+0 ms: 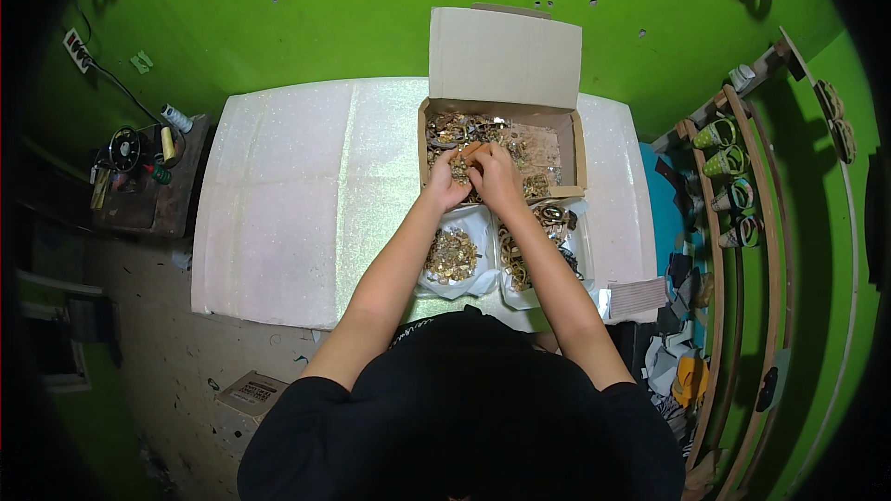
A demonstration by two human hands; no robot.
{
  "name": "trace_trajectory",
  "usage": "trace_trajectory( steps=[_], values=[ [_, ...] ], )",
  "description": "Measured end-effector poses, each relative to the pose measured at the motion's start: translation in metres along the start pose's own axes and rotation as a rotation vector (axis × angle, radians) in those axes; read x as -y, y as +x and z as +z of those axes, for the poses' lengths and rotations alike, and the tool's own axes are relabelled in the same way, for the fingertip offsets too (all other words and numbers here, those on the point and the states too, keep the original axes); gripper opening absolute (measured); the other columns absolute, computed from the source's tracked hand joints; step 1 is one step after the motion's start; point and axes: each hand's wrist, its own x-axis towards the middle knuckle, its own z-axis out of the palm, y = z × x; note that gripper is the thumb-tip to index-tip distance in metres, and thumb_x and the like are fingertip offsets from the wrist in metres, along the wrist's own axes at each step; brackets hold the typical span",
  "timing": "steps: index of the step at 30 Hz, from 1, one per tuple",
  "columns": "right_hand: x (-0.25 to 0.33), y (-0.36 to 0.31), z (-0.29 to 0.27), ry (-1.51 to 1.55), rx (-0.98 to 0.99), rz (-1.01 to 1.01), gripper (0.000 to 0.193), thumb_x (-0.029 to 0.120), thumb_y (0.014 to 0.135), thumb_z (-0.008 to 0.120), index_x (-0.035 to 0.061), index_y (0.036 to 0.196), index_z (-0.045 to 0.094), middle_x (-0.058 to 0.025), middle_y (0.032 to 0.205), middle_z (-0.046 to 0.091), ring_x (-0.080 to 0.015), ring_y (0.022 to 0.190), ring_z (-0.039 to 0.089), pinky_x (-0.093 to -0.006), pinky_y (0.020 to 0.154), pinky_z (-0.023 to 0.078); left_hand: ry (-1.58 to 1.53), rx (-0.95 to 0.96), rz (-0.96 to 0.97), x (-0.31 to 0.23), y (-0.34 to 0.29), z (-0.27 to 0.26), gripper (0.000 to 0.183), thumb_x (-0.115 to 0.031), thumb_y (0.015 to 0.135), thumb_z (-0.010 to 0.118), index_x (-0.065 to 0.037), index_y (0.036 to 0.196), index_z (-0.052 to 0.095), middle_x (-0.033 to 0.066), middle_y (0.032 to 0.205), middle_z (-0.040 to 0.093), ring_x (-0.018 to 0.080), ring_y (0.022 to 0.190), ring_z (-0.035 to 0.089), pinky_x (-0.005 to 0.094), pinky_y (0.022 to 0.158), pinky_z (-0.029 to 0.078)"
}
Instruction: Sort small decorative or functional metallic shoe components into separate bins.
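Note:
An open cardboard box (580,153) stands at the back of the table, its lid raised against the wall. Many small gold and brown shiny pieces (534,141) cover its bottom. My left hand (447,187) and my right hand (498,178) come together over the box's near part, fingers curled inward. Something small and orange-brown (472,150) shows at the fingertips; its kind is too small to tell. Below them, a white plastic-lined container (478,286) holds a heap of small gold pieces. Beside it, partly behind my right forearm, a second white container (587,250) holds gold and dark ring-like pieces.
A shimmering white cloth (278,195) covers the table. At the left, a sewing machine (125,150) with thread spools stands on a dark stand. Sandals (726,162) hang on a wooden rack at the right. Fabric scraps (673,362) lie below it; a cardboard box (251,396) sits on the floor.

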Motion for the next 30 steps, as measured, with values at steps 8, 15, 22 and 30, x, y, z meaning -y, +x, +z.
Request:
trace_trajectory(
  steps=[8, 15, 22, 30],
  values=[
    [-0.003, 0.0, -0.003, -0.054, -0.001, -0.043, 0.016, 0.009, 0.061, 0.06, 0.0035, 0.076, 0.059, -0.0113, 0.078, 0.05, -0.0282, 0.077, 0.051, -0.037, 0.068, 0.042, -0.004, 0.005, -0.01, 0.0, -0.003, 0.006, 0.033, -0.023, 0.086, 0.03, -0.003, 0.104, 0.05, 0.0106, 0.098, 0.055, 0.0201, 0.085, 0.054, 0.032, 0.075, 0.046],
    [0.0, 0.001, -0.006, 0.074, -0.014, 0.017, 0.015, 0.008, 0.062, 0.064, 0.0021, 0.075, 0.058, -0.01, 0.077, 0.051, -0.0258, 0.071, 0.053, -0.0344, 0.063, 0.043, 0.013, 0.025, 0.003, 0.0, 0.001, 0.0, 0.035, -0.025, 0.085, 0.031, -0.002, 0.104, 0.048, 0.0109, 0.096, 0.053, 0.0202, 0.082, 0.053, 0.0304, 0.075, 0.045],
    [0.003, 0.005, -0.011, 0.336, -0.07, 0.177, 0.013, 0.008, 0.066, 0.065, -0.0002, 0.073, 0.058, -0.0094, 0.071, 0.054, -0.0194, 0.061, 0.053, -0.0302, 0.057, 0.042, -0.012, 0.009, 0.002, -0.001, -0.004, 0.001, 0.036, -0.022, 0.086, 0.029, -0.002, 0.105, 0.05, 0.01, 0.095, 0.055, 0.0158, 0.077, 0.055, 0.026, 0.068, 0.048],
    [-0.004, -0.001, -0.008, 0.688, 0.027, 0.399, 0.008, 0.005, 0.071, 0.062, -0.0004, 0.073, 0.056, -0.0022, 0.069, 0.056, -0.0045, 0.057, 0.048, -0.0196, 0.051, 0.039, -0.03, 0.11, -0.005, -0.001, -0.007, 0.007, 0.037, -0.022, 0.086, 0.027, -0.001, 0.109, 0.046, 0.0126, 0.108, 0.051, 0.0187, 0.093, 0.052, 0.029, 0.079, 0.044]
  ],
)
